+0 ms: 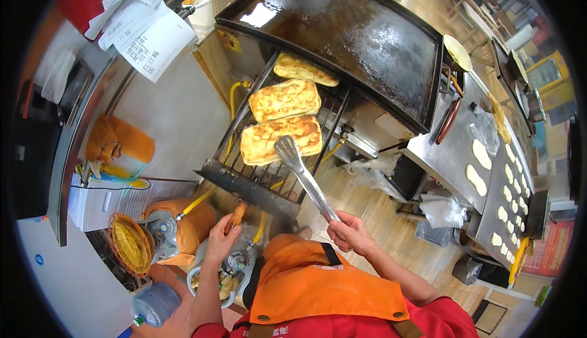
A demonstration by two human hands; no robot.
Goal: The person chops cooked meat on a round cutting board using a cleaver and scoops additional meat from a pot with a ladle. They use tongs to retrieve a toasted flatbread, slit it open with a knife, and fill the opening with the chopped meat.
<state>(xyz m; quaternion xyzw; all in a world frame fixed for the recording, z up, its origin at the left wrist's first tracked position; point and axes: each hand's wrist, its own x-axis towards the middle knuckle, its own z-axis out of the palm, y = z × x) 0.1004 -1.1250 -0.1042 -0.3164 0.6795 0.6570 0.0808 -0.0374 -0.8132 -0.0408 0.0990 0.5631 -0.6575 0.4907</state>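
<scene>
My left hand (pixel 223 241) grips the wooden handle (pixel 236 217) of a pulled-out metal rack (pixel 245 191). My right hand (pixel 351 233) holds steel tongs (pixel 312 186); their slotted head lies over the right part of the nearest flatbread (pixel 263 143). Whether the tongs touch the bread I cannot tell. A second browned flatbread (pixel 285 101) lies just behind it on the rack bars. Another flatbread (pixel 305 70) rests at the far end, close under the front edge of the black griddle (pixel 348 40).
Yellow gas hoses (pixel 197 202) run beside and below the rack to gas cylinders (pixel 163 228). At right, a steel counter (pixel 451 164) bears many pale dough pieces (pixel 476 180). A knife-like tool with a red-brown handle (pixel 448 121) lies by the griddle. Paper slips (pixel 156 40) hang upper left.
</scene>
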